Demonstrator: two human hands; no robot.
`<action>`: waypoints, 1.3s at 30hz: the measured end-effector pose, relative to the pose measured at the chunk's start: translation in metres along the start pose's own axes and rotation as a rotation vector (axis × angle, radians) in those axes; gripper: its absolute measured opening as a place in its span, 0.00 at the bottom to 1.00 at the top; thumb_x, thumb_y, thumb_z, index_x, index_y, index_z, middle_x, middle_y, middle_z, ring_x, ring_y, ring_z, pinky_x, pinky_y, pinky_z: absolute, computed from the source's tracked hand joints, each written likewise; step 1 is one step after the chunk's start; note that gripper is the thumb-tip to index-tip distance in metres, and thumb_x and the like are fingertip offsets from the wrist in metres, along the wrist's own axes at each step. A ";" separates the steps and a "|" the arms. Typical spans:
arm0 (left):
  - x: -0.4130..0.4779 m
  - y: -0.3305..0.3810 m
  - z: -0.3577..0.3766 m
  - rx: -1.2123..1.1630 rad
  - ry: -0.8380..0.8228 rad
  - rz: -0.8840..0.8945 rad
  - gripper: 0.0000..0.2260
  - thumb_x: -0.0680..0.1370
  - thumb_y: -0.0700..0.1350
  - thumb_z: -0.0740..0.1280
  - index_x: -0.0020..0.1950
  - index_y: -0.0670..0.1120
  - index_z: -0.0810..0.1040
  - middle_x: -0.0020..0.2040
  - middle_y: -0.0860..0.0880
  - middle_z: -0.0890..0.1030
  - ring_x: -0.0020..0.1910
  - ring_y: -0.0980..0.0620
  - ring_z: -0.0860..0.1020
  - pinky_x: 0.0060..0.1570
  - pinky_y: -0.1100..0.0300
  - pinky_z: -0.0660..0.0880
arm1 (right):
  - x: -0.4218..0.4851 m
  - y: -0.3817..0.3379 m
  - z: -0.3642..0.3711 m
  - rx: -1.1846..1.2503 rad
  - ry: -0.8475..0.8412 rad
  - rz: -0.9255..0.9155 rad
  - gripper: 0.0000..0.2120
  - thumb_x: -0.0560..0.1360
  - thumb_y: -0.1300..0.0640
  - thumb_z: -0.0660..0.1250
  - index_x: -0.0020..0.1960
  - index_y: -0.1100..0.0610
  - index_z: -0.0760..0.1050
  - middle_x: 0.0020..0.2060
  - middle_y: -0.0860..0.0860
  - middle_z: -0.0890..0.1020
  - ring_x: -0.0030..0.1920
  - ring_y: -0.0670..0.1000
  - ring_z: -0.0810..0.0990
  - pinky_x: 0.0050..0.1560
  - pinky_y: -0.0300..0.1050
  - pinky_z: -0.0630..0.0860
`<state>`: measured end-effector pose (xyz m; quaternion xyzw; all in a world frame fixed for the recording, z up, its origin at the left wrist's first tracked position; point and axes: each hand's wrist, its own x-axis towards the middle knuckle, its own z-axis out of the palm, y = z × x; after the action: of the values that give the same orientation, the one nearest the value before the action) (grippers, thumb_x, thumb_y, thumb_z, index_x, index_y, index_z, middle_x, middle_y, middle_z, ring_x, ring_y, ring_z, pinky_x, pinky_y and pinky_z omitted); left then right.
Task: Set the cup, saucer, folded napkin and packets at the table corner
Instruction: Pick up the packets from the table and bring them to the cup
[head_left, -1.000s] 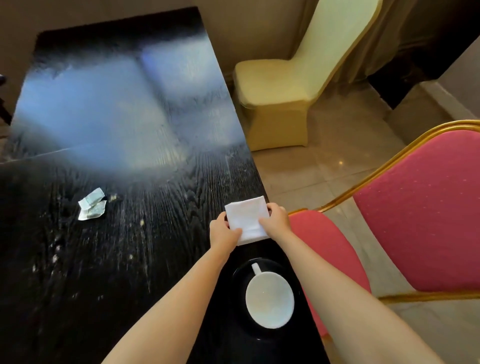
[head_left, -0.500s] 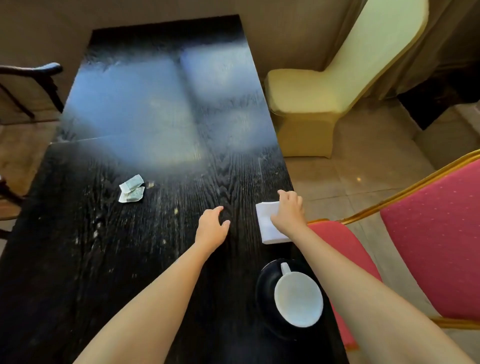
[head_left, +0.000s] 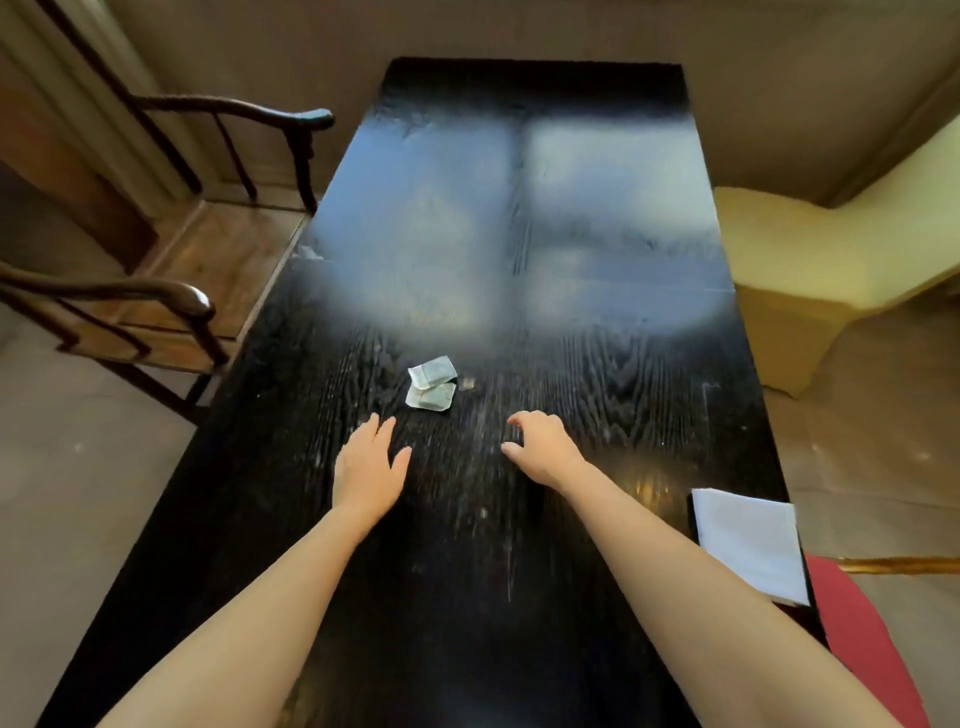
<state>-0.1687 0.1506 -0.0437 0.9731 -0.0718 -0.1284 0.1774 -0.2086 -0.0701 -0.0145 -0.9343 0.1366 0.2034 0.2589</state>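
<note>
Up close, the black table (head_left: 519, 545) shows coarse wood grain under a pale glare. Two crumpled paper packets (head_left: 431, 384) lie mid-table, their print unreadable. Left hand (head_left: 366, 467) flat and released, right hand (head_left: 543, 449) loosely curled, empty. A square folded white napkin (head_left: 745, 543) sits at the right edge

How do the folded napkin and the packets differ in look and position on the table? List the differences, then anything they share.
The folded napkin is one flat, smooth, plain white square; the packets are two small crumpled pieces with greenish print, overlapping.
The napkin lies at the right edge of the table; the packets lie near its middle.
The packets lie just ahead of both hands; the napkin lies off to the side of the right hand.
Both rest untouched on the dark tabletop.
</note>
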 end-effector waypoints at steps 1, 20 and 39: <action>0.004 -0.011 0.000 0.058 -0.014 -0.005 0.25 0.80 0.53 0.56 0.75 0.47 0.57 0.77 0.45 0.58 0.76 0.47 0.56 0.73 0.47 0.57 | 0.009 -0.011 0.004 0.006 0.014 -0.008 0.23 0.77 0.51 0.62 0.70 0.59 0.66 0.66 0.58 0.72 0.67 0.59 0.66 0.65 0.55 0.68; 0.011 -0.074 0.045 0.277 0.052 0.070 0.26 0.78 0.57 0.47 0.74 0.47 0.58 0.74 0.44 0.64 0.73 0.44 0.62 0.69 0.42 0.49 | 0.131 -0.066 0.034 -0.381 0.344 -0.306 0.11 0.74 0.62 0.64 0.56 0.58 0.77 0.57 0.53 0.80 0.56 0.59 0.73 0.48 0.51 0.67; 0.015 -0.065 0.021 -0.084 -0.031 0.012 0.24 0.80 0.54 0.51 0.75 0.50 0.56 0.78 0.48 0.53 0.77 0.50 0.47 0.72 0.47 0.37 | 0.102 -0.083 0.052 -0.582 0.465 -0.391 0.13 0.58 0.66 0.76 0.26 0.58 0.72 0.23 0.53 0.76 0.28 0.55 0.73 0.27 0.42 0.67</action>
<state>-0.1537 0.2013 -0.0899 0.9622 -0.0750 -0.1453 0.2178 -0.1051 0.0117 -0.0660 -0.9978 -0.0518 -0.0357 -0.0196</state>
